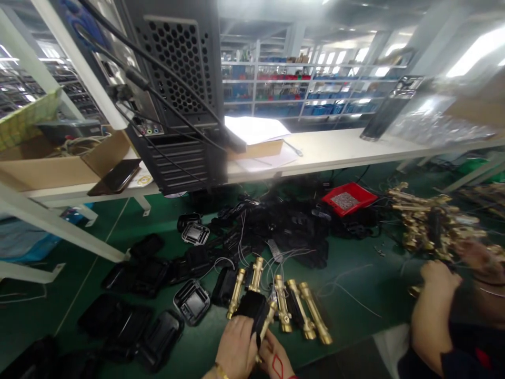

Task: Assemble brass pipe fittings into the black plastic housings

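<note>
My left hand is closed over a black plastic housing at the bottom middle of the head view. Along the housing's right side runs a brass pipe body, and my right hand grips its lower end. Whether the two parts are joined is hidden by my fingers. Just to the right, several brass pipe bodies lie side by side on the green surface. Another brass pipe body rests to the left, by a dark box. Thin grey wires curl behind them.
Black open-topped cases are scattered at left. Black parts pile up behind, near a red tray of small pieces. On the right, another person's hands work by heaped brass fittings. A computer tower stands on a white shelf.
</note>
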Tool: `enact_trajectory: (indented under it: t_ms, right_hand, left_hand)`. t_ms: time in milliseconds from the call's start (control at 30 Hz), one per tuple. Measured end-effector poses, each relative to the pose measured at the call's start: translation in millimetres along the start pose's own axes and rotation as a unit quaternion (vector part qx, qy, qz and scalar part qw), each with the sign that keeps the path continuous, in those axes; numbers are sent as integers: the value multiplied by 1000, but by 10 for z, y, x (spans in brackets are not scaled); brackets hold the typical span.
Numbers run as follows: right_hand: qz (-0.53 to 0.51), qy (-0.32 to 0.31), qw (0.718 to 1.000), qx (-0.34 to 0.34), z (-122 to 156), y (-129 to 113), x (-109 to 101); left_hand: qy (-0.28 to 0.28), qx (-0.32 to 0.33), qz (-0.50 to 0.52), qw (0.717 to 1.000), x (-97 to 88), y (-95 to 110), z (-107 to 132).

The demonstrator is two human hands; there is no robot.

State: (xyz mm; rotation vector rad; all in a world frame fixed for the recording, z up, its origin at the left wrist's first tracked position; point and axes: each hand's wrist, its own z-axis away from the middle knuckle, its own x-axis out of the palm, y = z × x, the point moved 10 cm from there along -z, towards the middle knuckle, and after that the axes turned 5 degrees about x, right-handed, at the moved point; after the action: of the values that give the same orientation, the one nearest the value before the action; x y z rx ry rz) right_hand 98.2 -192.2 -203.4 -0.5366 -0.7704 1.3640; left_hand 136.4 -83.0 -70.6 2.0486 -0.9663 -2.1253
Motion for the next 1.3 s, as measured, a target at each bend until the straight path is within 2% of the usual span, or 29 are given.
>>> enact_trajectory:
  t_ms: [100,167,233,300,400,467,567,700,767,867,933,1033,1167,1300]
  right_hand:
    - [31,6,999,-18,-186,-224,75]
    - [68,18,997,-28,-280,-369,18]
    - [117,56,991,-36,-333,-502,-164]
    - [177,124,976,-41,-319,-625,-448]
    - [283,230,930,-35,-184,-785,-846]
    - [357,259,897,-29,-100,-864,-954]
    - [456,249,854,-19,-75,-915,-897]
    - [554,234,799,10,-142,-928,-745]
    - [587,240,773,20,-164,-961,-695]
    - [614,250,748,17,-160,-1015,-628]
    - [621,259,740,9,-131,-1027,-596]
    - [623,275,732,1,-73,-1004,-572]
    - [616,305,727,-6,-32,-992,-562]
    - [582,311,751,-1,-84,-992,-558]
  left_hand:
    - [57,34,-43,997,-45,-16,24]
    - [90,49,-69,992,-35,-30,89]
    - [115,59,-85,988,-31,-30,151]
    - [125,75,-112,983,-40,19,188]
    - [132,115,-183,967,-83,164,219]
    - [140,129,-221,956,-123,230,247]
    - [145,132,-246,949,-141,246,307]
    - [134,132,-235,954,-59,207,370]
    - [111,95,-207,967,6,107,344]
    - [44,0,-131,990,136,-123,257]
    - [-2,-47,-80,996,216,-238,202]
    - [-29,-57,-46,997,249,-296,132]
    - [-18,-29,-33,999,247,-309,107]
    - [11,-2,-30,1000,262,-310,171]
